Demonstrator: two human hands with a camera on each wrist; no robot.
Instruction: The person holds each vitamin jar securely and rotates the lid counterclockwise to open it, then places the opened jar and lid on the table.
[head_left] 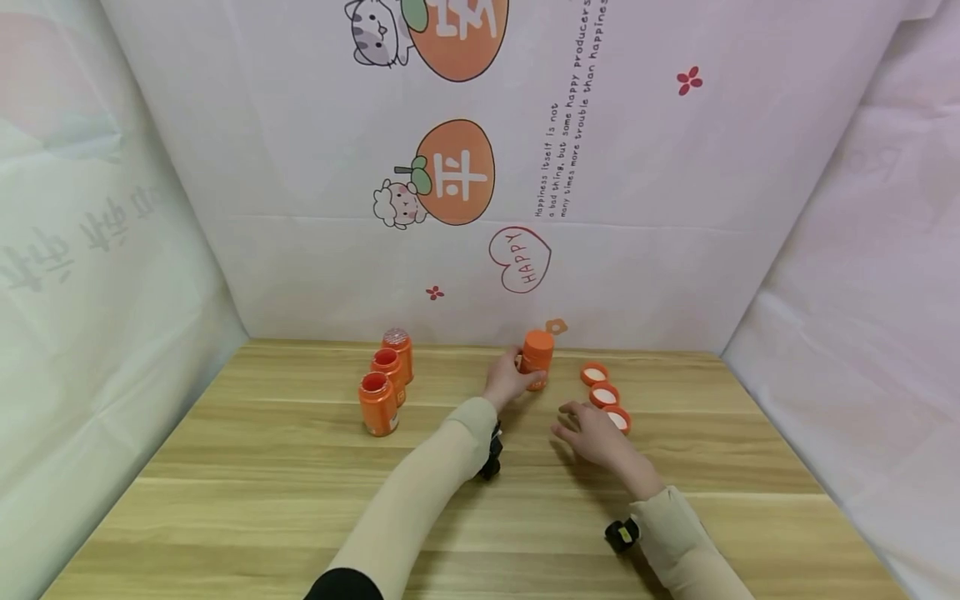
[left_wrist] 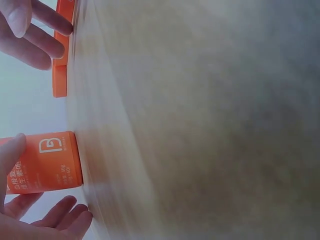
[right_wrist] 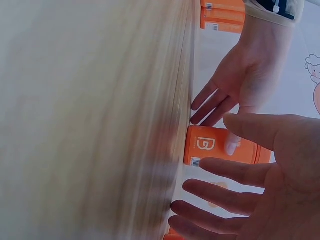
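Observation:
At the back of the table, my left hand [head_left: 507,380] holds a capped orange pill bottle [head_left: 537,360], thumb across its front and fingers behind. The bottle stands upright, and pale print with a logo shows on its label [left_wrist: 50,145] in the left wrist view. To the right, my right hand [head_left: 597,435] hovers with loosely spread fingers, holding nothing. Just past it lie three orange caps [head_left: 594,373] in a slanting row, white insides up; the hand partly covers the nearest. In the right wrist view, the right hand's fingers [right_wrist: 235,172] stretch in front of the bottle.
Three uncapped orange bottles [head_left: 378,407] stand in a slanting row at the left back of the wooden table [head_left: 262,492]. A printed white sheet [head_left: 337,275] rises behind the table's back edge, with white sheets at both sides.

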